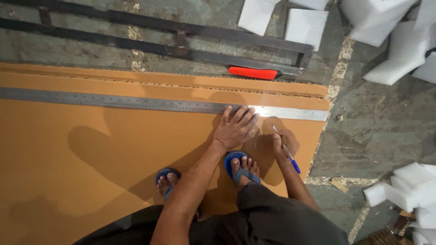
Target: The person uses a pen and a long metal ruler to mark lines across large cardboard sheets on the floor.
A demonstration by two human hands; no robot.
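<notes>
Blue sandals point(240, 169) planted on cardboard sheet point(91, 159); our left hand point(236, 129), fingers spread, pins the steel ruler point(136, 103) running left-right, right hand point(284, 145) pinching a blue pen point(286, 154) just beneath its right end.

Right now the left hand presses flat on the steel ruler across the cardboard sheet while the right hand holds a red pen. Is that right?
Not quite. The head view shows the pen in the right hand is blue, not red. The left hand does press the steel ruler on the cardboard sheet.

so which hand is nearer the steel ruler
Left. The left hand lies flat on the cardboard sheet with fingertips on the steel ruler. The right hand, holding a blue pen, sits below the ruler.
</notes>
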